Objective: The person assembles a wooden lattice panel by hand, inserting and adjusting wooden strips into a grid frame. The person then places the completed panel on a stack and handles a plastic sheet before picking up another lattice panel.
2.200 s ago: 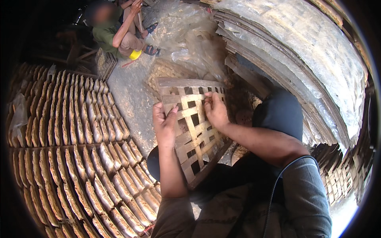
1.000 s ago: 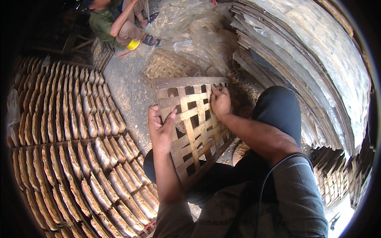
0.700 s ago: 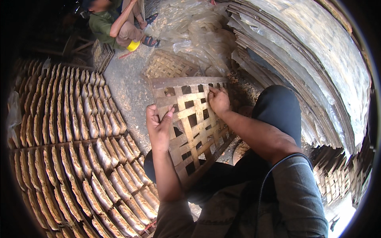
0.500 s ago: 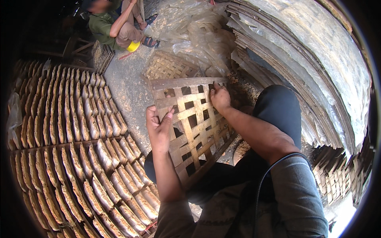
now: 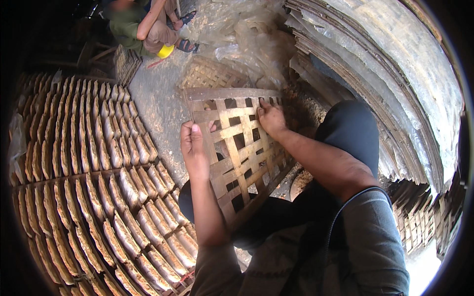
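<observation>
Head view: the left hand is seen closed around the left edge of a woven bamboo lattice tray, the thumb lying on its upper face and the fingers curled behind it. The right hand is pressed on the upper right part of the same tray, its fingertips bent into the strips near the top rim, so that the tray is held by both hands. The tray is tilted, propped over the lap between the forearms, with its top edge away from the body. Just beyond that top edge a second woven tray is laid on the ground. Crumpled clear plastic sheeting is heaped behind it. To the left, long rows of overlapping pale flat pieces are spread on racks. To the right, a curved stack of trays is piled edge on. At the top left another person is seated on the ground beside a yellow object.
</observation>
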{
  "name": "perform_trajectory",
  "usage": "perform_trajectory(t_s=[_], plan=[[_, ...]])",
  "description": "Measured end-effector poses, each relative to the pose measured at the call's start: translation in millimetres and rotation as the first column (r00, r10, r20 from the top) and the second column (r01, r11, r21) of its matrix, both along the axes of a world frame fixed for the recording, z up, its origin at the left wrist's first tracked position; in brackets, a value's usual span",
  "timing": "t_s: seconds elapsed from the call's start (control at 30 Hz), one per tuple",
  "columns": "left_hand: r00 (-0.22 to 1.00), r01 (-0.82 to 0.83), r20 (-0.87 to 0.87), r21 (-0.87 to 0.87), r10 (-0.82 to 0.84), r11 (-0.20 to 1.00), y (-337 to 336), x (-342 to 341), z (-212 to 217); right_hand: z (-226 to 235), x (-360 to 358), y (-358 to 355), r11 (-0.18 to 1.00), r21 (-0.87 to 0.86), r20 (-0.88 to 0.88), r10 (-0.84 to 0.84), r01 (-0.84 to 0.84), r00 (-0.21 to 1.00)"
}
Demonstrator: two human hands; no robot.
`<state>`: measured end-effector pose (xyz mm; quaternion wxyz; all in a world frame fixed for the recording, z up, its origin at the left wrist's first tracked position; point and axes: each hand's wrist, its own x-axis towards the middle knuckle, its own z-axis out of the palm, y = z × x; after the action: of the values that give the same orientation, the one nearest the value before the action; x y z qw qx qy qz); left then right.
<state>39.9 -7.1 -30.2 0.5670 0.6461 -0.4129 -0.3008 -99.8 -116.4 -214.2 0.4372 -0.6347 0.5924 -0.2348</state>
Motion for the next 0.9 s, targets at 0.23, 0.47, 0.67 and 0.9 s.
perform_trajectory(t_s=[0.23,0.47,0.67,0.9], plan=[[0.999,-0.034,-0.007,0.009,0.034,0.999,-11.7,11.7,-7.5,26.3,4.0,62.9,0.979,0.022,-0.027,0.205,-0.205,0.978],[0.989,-0.111,0.105,0.091,0.102,0.990,-37.3,39.9,-18.7,35.0,-24.3,103.6,0.908,-0.006,-0.093,0.417,-0.419,0.904],[0.994,-0.050,-0.094,-0.021,0.048,0.999,-41.9,43.0,-32.7,47.5,-67.6,90.9,0.642,0.302,-0.256,0.767,-0.705,0.588],[0.992,-0.066,-0.110,-0.002,0.066,0.998,-43.1,33.1,-30.7,30.5,-78.2,116.6,0.607,0.234,-0.352,0.781,-0.759,0.516]])
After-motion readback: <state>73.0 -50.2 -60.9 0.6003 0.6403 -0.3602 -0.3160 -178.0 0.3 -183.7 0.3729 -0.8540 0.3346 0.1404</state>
